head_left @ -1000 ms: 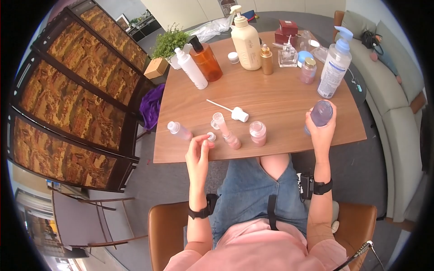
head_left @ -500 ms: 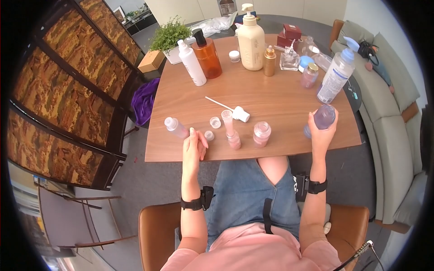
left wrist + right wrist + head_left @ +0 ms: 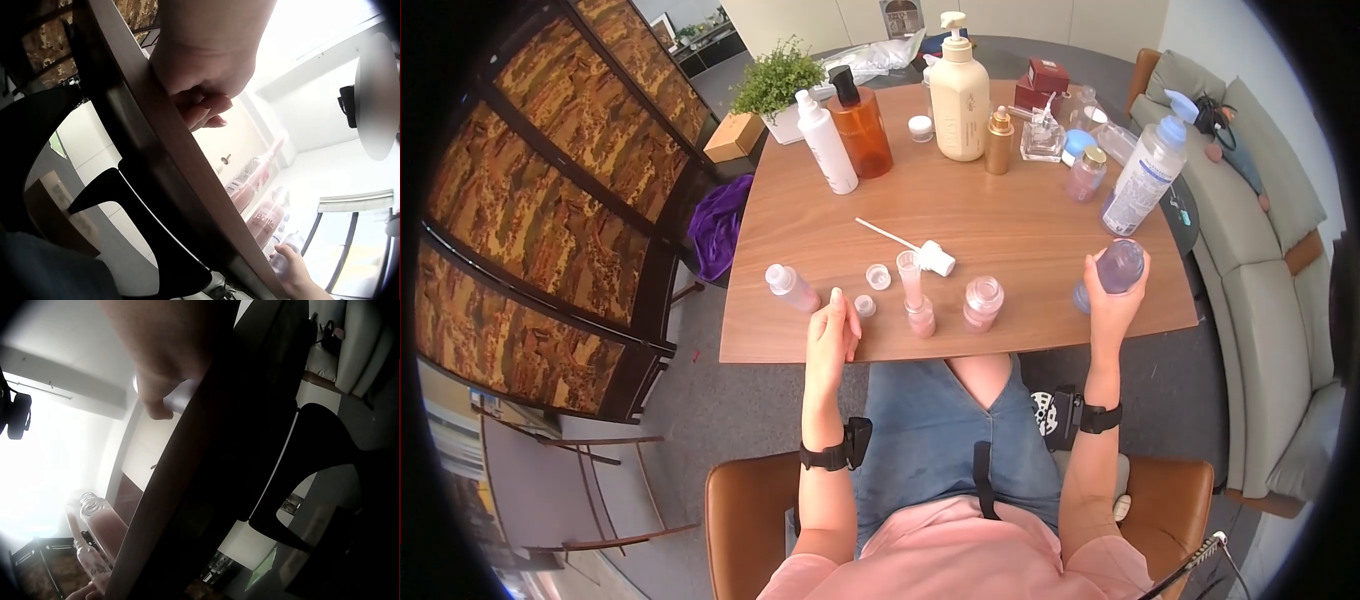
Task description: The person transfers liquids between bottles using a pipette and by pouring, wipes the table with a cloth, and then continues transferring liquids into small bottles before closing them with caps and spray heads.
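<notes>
My right hand [image 3: 1115,300] grips a translucent purple bottle [image 3: 1121,266] at the table's right front. At the front edge, my left hand [image 3: 830,335] rests with loosely bent fingers and nothing in them. A small clear cap [image 3: 865,305] lies just beside those fingers, and a frosted bottle with a pink base [image 3: 794,288] stands to their left. Between the hands, a clear funnel [image 3: 909,272] sits upright in the mouth of a small pink bottle [image 3: 919,320]. To its right is a wider uncapped bottle of pink liquid [image 3: 982,305], also seen in the left wrist view.
Behind the funnel lie a white pump head [image 3: 936,259] with its tube and another clear cap [image 3: 878,277]. A tall blue-topped pump bottle [image 3: 1145,178] stands beyond my right hand. Across the back are a cream pump bottle [image 3: 959,105], an amber bottle [image 3: 865,135] and a plant [image 3: 780,85].
My left hand has moved away from the small cap, leftward and down to the table edge. The right hand keeps its grip on the purple bottle. The head view has shifted slightly.
</notes>
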`<state>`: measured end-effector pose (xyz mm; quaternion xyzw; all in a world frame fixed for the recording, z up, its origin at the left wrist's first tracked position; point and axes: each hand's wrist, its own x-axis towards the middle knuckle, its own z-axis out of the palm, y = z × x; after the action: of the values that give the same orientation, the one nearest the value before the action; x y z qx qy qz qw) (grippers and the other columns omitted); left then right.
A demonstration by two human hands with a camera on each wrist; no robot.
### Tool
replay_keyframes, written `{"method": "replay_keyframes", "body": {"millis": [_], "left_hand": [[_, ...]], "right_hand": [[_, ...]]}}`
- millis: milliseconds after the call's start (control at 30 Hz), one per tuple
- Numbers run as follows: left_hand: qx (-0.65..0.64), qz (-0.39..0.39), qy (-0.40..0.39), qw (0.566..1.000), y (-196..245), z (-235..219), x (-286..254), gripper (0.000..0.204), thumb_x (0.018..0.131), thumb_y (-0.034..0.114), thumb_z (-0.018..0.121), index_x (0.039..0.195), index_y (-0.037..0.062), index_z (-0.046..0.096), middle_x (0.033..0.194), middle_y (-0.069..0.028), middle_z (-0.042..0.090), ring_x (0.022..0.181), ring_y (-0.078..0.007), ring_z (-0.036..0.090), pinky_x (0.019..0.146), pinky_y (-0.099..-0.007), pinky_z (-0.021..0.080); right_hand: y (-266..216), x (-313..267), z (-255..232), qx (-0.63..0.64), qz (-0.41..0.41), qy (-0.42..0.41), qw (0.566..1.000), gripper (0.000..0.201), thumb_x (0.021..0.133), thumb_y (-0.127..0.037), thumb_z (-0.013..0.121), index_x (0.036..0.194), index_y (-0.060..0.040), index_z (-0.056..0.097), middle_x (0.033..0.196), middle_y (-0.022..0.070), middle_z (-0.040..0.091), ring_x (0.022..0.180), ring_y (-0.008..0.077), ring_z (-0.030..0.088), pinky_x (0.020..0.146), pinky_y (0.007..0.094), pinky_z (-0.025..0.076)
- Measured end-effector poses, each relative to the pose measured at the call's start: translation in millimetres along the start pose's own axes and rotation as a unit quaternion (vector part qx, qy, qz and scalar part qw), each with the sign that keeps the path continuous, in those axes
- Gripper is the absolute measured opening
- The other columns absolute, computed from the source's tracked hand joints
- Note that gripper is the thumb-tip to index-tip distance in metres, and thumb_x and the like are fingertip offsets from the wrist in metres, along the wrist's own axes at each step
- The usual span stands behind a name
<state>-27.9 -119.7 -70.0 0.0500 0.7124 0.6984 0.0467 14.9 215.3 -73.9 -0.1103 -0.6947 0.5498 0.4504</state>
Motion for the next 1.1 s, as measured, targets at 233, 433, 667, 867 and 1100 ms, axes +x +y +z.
{"method": "replay_keyframes", "body": {"millis": [233,433,667,867,1100], "left_hand": [[0.013,0.015,-0.002,1.000,-1.9,-0.9,-0.1,0.058,0.105,0.045,0.033,0.061,0.0103,0.046,0.045,0.0058,0.033,0.038,-0.0038,0.028,0.038,-0.0210,0.020],[0.009,0.003,0.000,1.000,-2.3,-2.0,0.7,0.058,0.104,0.047,0.034,0.061,0.0102,0.046,0.046,0.0055,0.034,0.039,-0.0038,0.028,0.038,-0.0210,0.020],[0.019,-0.002,0.005,1.000,-2.1,-0.1,0.2,0.058,0.103,0.048,0.035,0.061,0.0103,0.046,0.046,0.0054,0.034,0.039,-0.0042,0.029,0.038,-0.0217,0.020],[0.023,-0.004,0.005,1.000,-2.3,-0.6,1.4,0.058,0.103,0.048,0.036,0.060,0.0106,0.046,0.046,0.0056,0.033,0.039,-0.0041,0.029,0.038,-0.0217,0.020],[0.024,-0.006,0.005,1.000,-1.5,0.4,1.2,0.057,0.104,0.046,0.036,0.060,0.0111,0.045,0.047,0.0058,0.034,0.039,-0.0037,0.029,0.038,-0.0215,0.019]], "right_hand": [[0.4,-0.3,0.1,0.008,0.006,0.000,1.000,0.041,0.080,0.000,0.072,0.115,-0.0020,0.051,0.094,0.0047,0.059,0.085,0.0121,0.060,0.080,0.0278,0.048],[3.5,1.0,-0.6,0.001,-0.011,-0.006,1.000,0.041,0.080,0.000,0.072,0.114,-0.0023,0.051,0.094,0.0046,0.059,0.085,0.0120,0.060,0.080,0.0278,0.048],[0.3,-0.5,-0.4,0.008,0.003,0.000,1.000,0.043,0.079,-0.001,0.073,0.116,-0.0021,0.051,0.094,0.0045,0.059,0.086,0.0122,0.060,0.080,0.0280,0.048],[2.9,0.0,-0.8,0.008,0.002,-0.003,1.000,0.044,0.079,0.000,0.074,0.116,-0.0018,0.050,0.096,0.0049,0.059,0.086,0.0121,0.060,0.080,0.0279,0.048],[4.6,0.1,-1.4,0.008,-0.004,-0.004,1.000,0.044,0.080,-0.002,0.074,0.116,-0.0021,0.050,0.095,0.0048,0.059,0.085,0.0118,0.060,0.079,0.0274,0.048]]}}
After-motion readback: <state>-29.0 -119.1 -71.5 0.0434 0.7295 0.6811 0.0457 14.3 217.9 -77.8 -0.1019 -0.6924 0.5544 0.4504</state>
